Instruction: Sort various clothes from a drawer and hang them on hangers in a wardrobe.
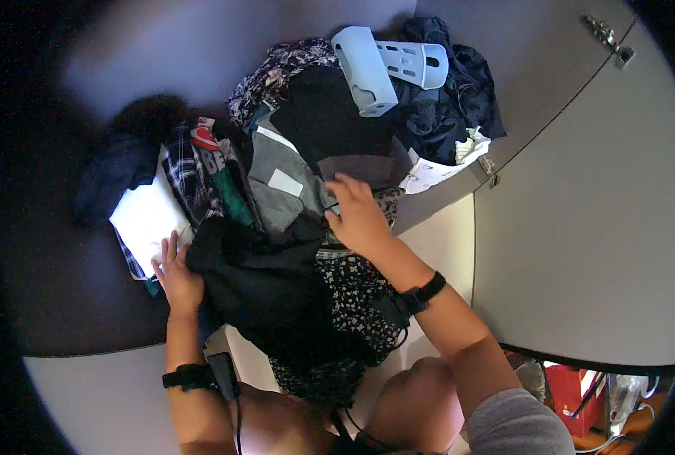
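Observation:
My left hand (181,278) rests with its fingers apart against the lower edge of a white folded garment (149,219). A black garment (252,278) lies just to its right and drapes toward my knees. My right hand (360,219) hovers over or touches the clothes pile, thumb and fingers apart, with nothing visible in it. Near its fingertips lie a grey garment (277,187) with a white patch and a black garment with a dark sheer panel (360,170). Below the wrist hangs a black cloth with a pale floral print (351,290).
Plaid cloth (186,170) and green printed cloth (229,193) stand beside the white garment. Two light-blue plastic holders (366,71) lie on the pile's far side, near dark shiny cloth (474,85). A hinged cabinet door (576,227) stands at right, above a red box (573,398).

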`<control>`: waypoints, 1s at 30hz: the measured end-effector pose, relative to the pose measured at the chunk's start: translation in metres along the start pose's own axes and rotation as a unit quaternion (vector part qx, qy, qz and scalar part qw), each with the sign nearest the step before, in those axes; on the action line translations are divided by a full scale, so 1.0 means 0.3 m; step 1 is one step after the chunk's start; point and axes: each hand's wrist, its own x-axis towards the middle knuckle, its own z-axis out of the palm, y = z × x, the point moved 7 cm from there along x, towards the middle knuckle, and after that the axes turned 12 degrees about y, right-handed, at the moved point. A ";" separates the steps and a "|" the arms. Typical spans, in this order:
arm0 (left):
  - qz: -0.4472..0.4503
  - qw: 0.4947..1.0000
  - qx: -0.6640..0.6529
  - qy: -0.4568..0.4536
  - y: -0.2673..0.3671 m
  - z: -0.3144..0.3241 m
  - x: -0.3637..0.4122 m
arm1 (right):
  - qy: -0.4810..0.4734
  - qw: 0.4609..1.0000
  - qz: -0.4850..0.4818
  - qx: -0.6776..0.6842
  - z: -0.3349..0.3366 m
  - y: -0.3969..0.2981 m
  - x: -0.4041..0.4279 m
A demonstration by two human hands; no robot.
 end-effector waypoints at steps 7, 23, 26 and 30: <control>-0.014 1.000 0.004 -0.019 0.032 0.010 0.012 | 0.007 0.989 0.068 -0.132 0.157 0.106 0.252; -0.035 0.999 -0.007 0.014 -0.021 0.002 -0.008 | -0.060 0.954 0.288 0.064 0.070 0.522 0.343; -0.024 0.999 -0.020 0.023 0.011 0.010 0.000 | 0.016 0.855 0.469 0.222 -0.061 0.690 0.271; -0.022 0.999 -0.028 0.041 0.006 -0.016 -0.003 | 0.085 0.806 0.493 0.315 -0.168 0.620 0.234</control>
